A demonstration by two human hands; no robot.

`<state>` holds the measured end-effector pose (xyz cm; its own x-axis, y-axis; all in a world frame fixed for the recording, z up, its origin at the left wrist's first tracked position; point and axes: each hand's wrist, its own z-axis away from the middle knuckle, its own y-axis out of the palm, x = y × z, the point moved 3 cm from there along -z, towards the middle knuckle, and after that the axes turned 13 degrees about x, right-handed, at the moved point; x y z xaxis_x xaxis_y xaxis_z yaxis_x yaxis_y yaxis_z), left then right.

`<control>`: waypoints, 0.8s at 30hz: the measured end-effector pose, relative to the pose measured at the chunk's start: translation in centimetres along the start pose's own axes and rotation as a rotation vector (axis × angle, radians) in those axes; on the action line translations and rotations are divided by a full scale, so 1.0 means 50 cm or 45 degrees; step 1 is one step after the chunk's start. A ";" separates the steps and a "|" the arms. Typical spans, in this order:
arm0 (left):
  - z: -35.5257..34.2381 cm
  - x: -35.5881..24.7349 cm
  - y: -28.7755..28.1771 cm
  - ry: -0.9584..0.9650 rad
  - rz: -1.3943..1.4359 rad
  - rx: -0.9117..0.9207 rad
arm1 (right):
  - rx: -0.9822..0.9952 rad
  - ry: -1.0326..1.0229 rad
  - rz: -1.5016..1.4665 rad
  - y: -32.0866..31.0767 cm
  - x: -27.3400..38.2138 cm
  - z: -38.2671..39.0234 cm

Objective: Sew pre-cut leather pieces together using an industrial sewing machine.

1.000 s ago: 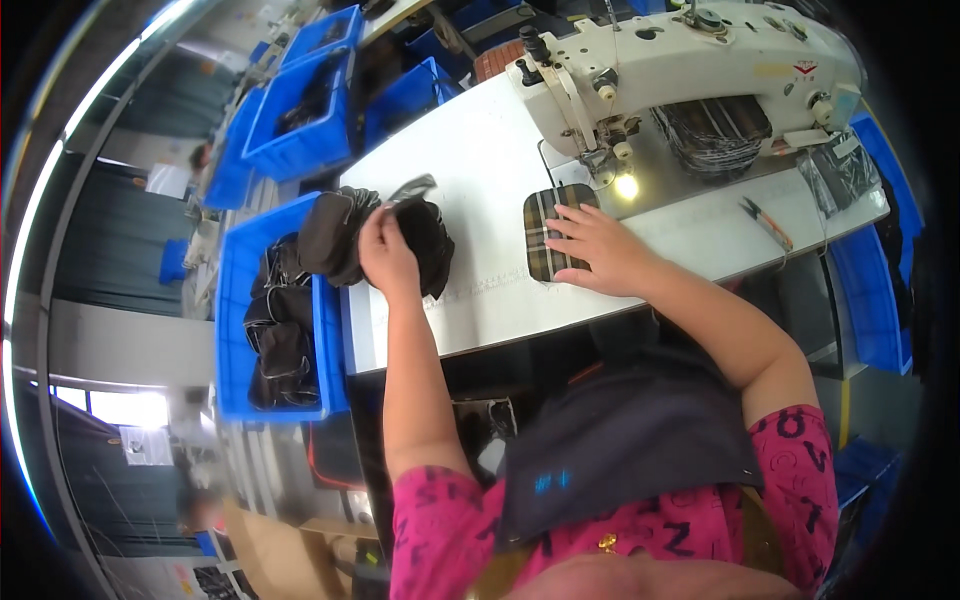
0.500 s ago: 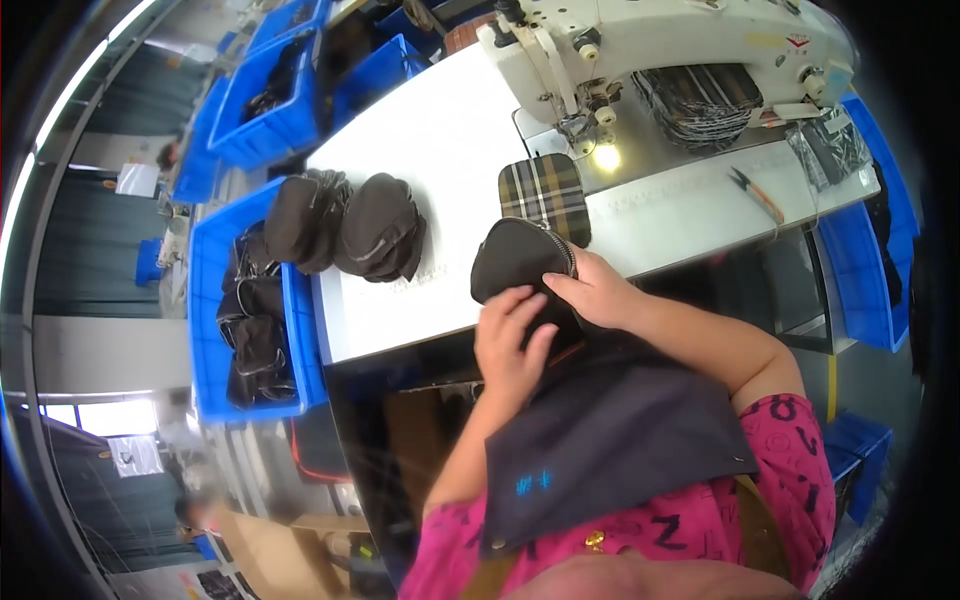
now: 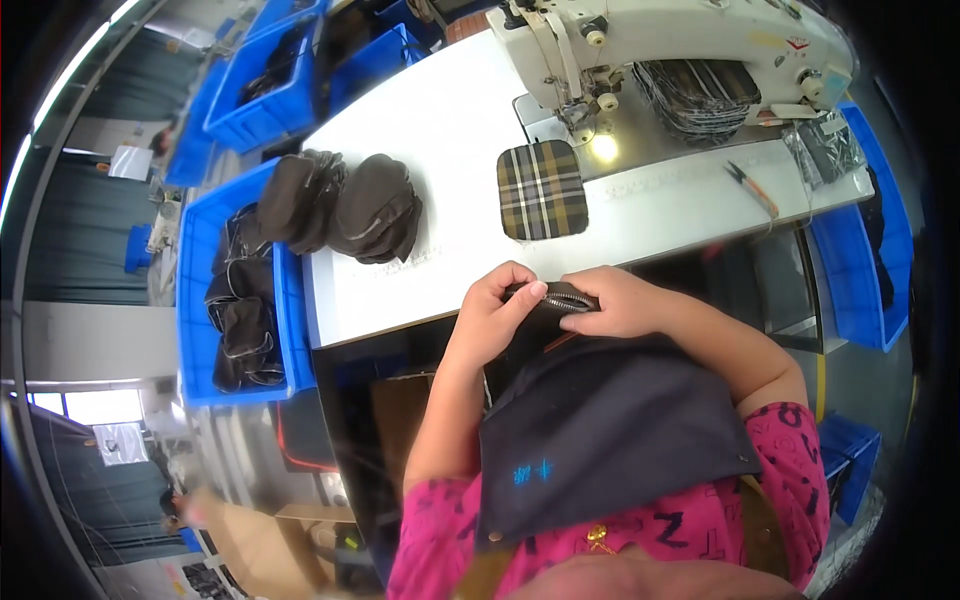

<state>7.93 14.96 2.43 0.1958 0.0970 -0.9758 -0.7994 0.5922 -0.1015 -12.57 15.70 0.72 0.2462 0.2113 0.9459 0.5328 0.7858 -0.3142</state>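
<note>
Between my two hands, at the table's front edge, is a dark brown zippered pouch piece (image 3: 566, 297) with its metal zipper facing up. My left hand (image 3: 497, 308) pinches its left end with thumb and fingers. Around the right end my right hand (image 3: 618, 302) is closed, thumb along the near side. Most of the pouch is hidden by my fingers. Just beyond lies a plaid fabric panel (image 3: 542, 190) with rounded corners, flat on the white table (image 3: 450, 110) and apart from my hands.
A sewing machine (image 3: 660, 30) with its lamp lit stands at the back. Stacked plaid panels (image 3: 697, 98) sit under its arm. Orange-handled snips (image 3: 752, 190) lie on the right. Two piles of dark pieces (image 3: 375, 208) stand at left, beside a blue bin (image 3: 300, 340).
The pouch has come off the plaid panel and moved toward me, now turned with its zipper up. My left hand has gone from loosely touching it to pinching its end.
</note>
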 end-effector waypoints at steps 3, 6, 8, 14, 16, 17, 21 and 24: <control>0.006 0.019 0.008 -0.043 -0.079 -0.008 | -0.010 -0.038 -0.497 0.012 -0.023 0.005; 0.015 0.017 0.027 0.014 -0.113 0.071 | -0.010 -0.066 -0.446 0.012 -0.026 0.004; 0.021 0.005 0.040 -0.101 -0.101 0.069 | -0.078 -0.047 -0.417 0.016 -0.021 0.006; 0.035 0.005 0.064 -0.305 0.049 0.203 | -0.122 -0.131 -0.662 0.034 -0.024 0.013; 0.039 0.016 0.060 -0.256 0.155 0.259 | -0.168 -0.158 -0.922 0.024 -0.022 0.028; 0.045 0.032 0.056 -0.252 0.147 0.273 | -0.184 -0.162 -0.919 0.017 -0.022 0.032; 0.059 0.065 0.064 -0.231 0.385 0.199 | -0.360 -0.383 -1.231 -0.035 -0.007 0.050; 0.043 0.098 0.074 -0.199 0.367 0.262 | -0.325 -0.377 -1.252 -0.045 0.009 0.048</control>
<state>7.16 19.36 -2.30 0.0761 0.3942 -0.9158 -0.7068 0.6692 0.2293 -15.59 15.43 2.03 -0.5751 -0.2912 0.7645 0.5532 0.5500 0.6257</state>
